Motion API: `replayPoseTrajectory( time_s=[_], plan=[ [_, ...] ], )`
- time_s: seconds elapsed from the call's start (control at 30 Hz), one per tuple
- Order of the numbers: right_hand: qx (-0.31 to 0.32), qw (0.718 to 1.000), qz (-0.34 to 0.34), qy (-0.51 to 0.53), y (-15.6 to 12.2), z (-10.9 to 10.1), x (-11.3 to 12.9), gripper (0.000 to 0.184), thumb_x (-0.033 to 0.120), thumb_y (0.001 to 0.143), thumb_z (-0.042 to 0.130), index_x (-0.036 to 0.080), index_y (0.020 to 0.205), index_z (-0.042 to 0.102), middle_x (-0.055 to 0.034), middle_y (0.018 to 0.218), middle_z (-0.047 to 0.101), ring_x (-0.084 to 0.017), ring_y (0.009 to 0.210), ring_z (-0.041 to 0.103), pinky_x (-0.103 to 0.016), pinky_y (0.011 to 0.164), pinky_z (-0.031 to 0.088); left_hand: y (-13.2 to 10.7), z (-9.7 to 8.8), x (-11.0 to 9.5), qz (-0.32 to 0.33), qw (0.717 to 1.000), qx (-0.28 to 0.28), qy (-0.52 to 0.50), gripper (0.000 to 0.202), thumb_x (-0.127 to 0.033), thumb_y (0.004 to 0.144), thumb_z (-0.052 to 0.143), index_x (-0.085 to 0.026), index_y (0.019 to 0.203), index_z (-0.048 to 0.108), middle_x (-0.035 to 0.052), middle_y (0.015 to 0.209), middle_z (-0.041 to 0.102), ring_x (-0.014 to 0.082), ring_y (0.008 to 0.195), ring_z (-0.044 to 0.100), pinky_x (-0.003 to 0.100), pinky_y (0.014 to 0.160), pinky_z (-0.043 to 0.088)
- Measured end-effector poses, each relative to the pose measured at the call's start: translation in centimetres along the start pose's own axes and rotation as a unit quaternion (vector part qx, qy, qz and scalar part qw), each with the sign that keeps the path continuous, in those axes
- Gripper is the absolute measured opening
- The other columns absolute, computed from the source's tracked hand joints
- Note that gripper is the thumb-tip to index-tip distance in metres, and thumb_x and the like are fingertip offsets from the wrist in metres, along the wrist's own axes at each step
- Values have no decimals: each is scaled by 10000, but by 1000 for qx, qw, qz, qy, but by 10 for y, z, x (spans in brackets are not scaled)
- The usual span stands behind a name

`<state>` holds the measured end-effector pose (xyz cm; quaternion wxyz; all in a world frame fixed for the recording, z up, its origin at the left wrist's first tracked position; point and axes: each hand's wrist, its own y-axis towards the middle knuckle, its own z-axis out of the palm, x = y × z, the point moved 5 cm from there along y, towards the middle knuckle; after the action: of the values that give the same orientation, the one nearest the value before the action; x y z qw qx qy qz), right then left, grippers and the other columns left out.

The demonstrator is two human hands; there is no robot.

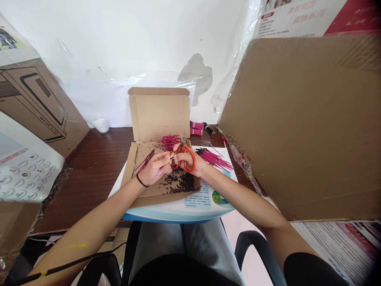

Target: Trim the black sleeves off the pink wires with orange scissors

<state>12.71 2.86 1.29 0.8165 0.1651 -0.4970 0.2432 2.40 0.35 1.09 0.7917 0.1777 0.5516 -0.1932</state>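
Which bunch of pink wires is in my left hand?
The thin bunch pinched by your left hand; the fuller bunches lie on the cardboard box, the printed sheet and the desk.

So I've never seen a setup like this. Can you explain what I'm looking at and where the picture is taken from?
This picture comes from a camera worn on a person's head, looking down at their own bare hands; there is no machine. The left hand, with a black band at the wrist, holds a few thin pink wires. The right hand has its fingers through the red-handled scissors. Beneath them is an open cardboard box with dark clippings in it, resting partly on a printed sheet. More pink wires lie beside it, above a wooden table.
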Motion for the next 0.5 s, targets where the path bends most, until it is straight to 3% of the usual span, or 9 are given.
replayPoseTrajectory(
  time_s=[0.17,0.37,0.5],
  plan=[
    [-32,999,-23,-8,-1,-3,1,346,146,595,738,221,887,568,68,649,639,-94,593,560,-230,597,445,3,-5,2,1,1000,-1,-11,377,-482,822,661,-197,645,489,-90,322,294,52,330,175,252,440,174],
    [-50,998,-39,-7,-1,-6,3,431,281,609,853,224,962,613,40,740,684,-107,662,619,-260,677,503,6,-10,2,29,998,-52,-35,455,-462,790,713,-186,590,413,-79,333,372,41,325,254,217,417,212],
    [-73,996,-48,-4,0,-9,3,464,298,582,886,219,945,608,45,725,671,-93,632,608,-245,643,489,7,-10,1,53,996,-67,-23,454,-474,778,731,-184,613,423,-78,377,430,37,327,306,194,384,229]
  ],
)
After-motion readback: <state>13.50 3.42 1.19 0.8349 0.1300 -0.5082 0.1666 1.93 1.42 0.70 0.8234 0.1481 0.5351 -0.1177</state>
